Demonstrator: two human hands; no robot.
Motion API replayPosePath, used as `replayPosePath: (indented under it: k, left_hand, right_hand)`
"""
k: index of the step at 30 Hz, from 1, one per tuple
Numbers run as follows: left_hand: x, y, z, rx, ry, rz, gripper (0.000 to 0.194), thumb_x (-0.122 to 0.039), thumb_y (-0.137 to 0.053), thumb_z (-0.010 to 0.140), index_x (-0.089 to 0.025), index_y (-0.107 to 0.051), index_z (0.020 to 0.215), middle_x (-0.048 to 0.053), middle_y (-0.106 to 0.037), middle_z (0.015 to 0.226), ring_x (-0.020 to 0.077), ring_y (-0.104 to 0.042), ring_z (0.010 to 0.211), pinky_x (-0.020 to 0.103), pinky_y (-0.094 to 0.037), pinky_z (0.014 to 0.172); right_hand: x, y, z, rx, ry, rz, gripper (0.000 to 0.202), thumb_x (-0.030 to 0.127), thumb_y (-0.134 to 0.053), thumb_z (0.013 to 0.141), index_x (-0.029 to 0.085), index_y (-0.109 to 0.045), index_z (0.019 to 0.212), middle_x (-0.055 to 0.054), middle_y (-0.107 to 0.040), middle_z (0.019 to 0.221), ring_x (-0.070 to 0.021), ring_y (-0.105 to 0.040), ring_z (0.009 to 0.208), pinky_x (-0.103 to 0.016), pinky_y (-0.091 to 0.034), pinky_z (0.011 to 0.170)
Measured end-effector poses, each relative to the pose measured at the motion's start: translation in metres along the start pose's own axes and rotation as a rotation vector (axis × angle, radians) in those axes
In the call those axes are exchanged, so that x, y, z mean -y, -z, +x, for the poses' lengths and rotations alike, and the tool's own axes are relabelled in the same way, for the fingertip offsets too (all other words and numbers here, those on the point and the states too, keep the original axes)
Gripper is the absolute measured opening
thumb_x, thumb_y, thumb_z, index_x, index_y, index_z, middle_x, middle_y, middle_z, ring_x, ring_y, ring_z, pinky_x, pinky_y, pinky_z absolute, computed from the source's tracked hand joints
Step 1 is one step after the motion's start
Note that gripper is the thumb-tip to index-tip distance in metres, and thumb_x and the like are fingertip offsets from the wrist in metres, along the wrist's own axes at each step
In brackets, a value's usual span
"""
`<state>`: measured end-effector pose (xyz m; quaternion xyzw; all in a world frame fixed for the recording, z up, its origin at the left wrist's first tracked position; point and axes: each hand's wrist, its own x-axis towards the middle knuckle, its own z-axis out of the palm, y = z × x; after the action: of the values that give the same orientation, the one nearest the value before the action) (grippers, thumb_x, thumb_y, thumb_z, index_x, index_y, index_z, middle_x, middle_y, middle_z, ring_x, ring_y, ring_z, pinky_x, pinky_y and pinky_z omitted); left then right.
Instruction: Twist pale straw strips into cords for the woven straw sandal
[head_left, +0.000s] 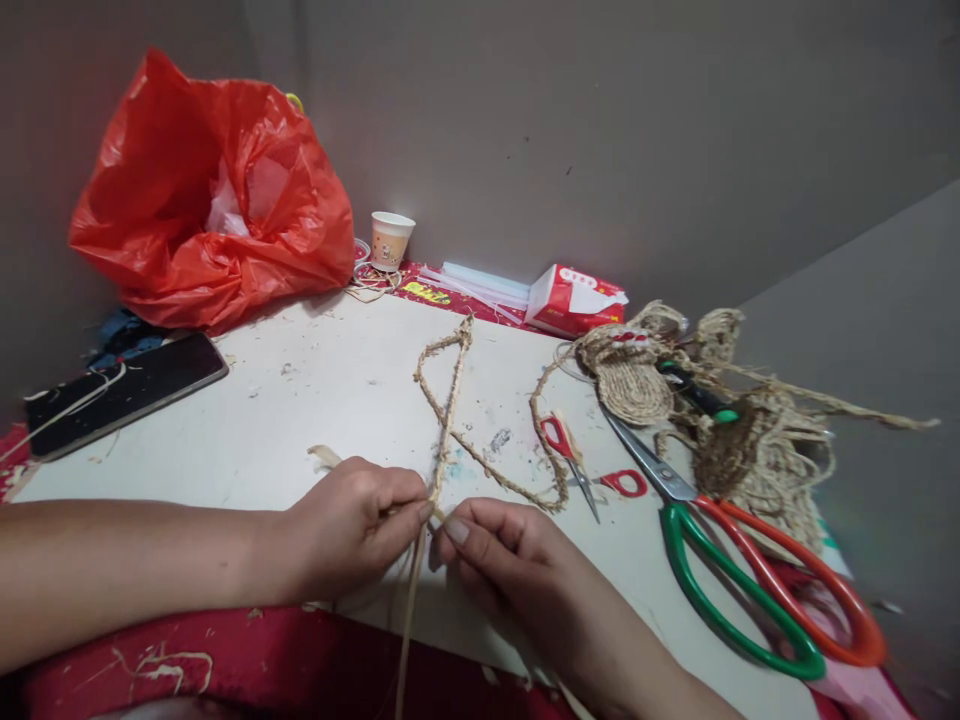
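Note:
A braided straw cord [448,425] runs up the white board from between my hands, then loops back across to the right. My left hand [360,510] is closed, its thumb and forefinger pinching the cord's lower end. Close beside it on the right, my right hand [502,555] pinches a strand at the same spot. Loose straw strands [409,620] hang below my fingers toward the board's front edge. A pale strand end sticks out above my left hand. The fingertips partly hide the join.
Large scissors [679,490] with green and orange handles and small red scissors [581,465] lie right. Behind them sit coiled straw pieces [637,385]. A tissue pack [574,300], paper cup [391,242], red plastic bag [300,200] and phone [135,390] line the back and left.

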<state>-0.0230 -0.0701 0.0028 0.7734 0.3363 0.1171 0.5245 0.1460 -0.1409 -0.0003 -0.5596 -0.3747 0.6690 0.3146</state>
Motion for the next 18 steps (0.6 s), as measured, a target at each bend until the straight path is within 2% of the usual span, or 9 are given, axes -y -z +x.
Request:
replayPosePath:
  k: [3,6,9,13,15,18]
  left_hand:
    - [0.002,-0.003,0.000,0.013,-0.016,-0.108,0.027,-0.024,-0.044,0.086,-0.013,-0.062,0.069,-0.001,-0.055,0.063,0.0072,-0.044,0.057,0.019,-0.034,0.056]
    - [0.006,-0.007,0.000,0.069,0.036,-0.342,0.025,-0.024,-0.046,0.084,-0.014,-0.057,0.063,-0.001,-0.057,0.060,0.0086,-0.048,0.059,0.020,-0.038,0.060]
    - [0.009,-0.008,0.002,0.123,0.076,-0.506,0.024,-0.027,-0.049,0.082,-0.013,-0.060,0.066,0.002,-0.061,0.061,0.0105,-0.052,0.060,0.023,-0.041,0.063]
    - [0.009,-0.006,0.002,0.120,0.106,-0.513,0.023,-0.027,-0.053,0.079,-0.010,-0.064,0.068,0.004,-0.063,0.066,0.0113,-0.052,0.061,0.024,-0.040,0.062]
    - [0.008,-0.005,0.002,0.106,0.118,-0.490,0.022,-0.025,-0.053,0.077,-0.010,-0.064,0.065,0.002,-0.061,0.063,0.0104,-0.049,0.060,0.023,-0.038,0.060]
    - [0.008,-0.004,0.000,0.061,0.131,-0.492,0.019,-0.023,-0.053,0.073,-0.011,-0.062,0.061,-0.001,-0.056,0.057,0.0087,-0.043,0.056,0.022,-0.034,0.057]
  right_hand:
    - [-0.003,-0.014,-0.003,-0.046,-0.058,0.162,0.034,0.050,-0.059,0.077,0.017,-0.056,0.070,0.007,-0.045,0.044,-0.0048,-0.025,0.037,-0.018,-0.016,0.039]
    - [-0.004,-0.027,-0.008,-0.174,-0.021,0.065,0.037,0.049,-0.057,0.079,0.017,-0.051,0.061,0.006,-0.043,0.045,-0.0053,-0.029,0.039,-0.018,-0.020,0.040]
    - [-0.004,-0.034,-0.013,-0.303,0.144,-0.371,0.037,0.041,-0.049,0.086,0.017,-0.051,0.058,0.003,-0.047,0.047,-0.0080,-0.037,0.042,-0.020,-0.026,0.043]
    - [-0.004,-0.042,-0.018,-0.493,0.355,-1.066,0.029,0.030,-0.042,0.090,0.017,-0.059,0.070,-0.002,-0.058,0.051,-0.0118,-0.046,0.042,-0.024,-0.025,0.046]
    - [-0.005,-0.049,-0.019,-0.577,0.412,-1.300,0.026,0.025,-0.041,0.090,0.016,-0.062,0.075,-0.003,-0.060,0.050,-0.0138,-0.049,0.039,-0.027,-0.021,0.046]
    - [-0.008,-0.060,-0.019,-0.659,0.481,-1.511,0.022,0.018,-0.043,0.087,0.015,-0.061,0.075,-0.004,-0.061,0.048,-0.0161,-0.053,0.038,-0.028,-0.018,0.045]
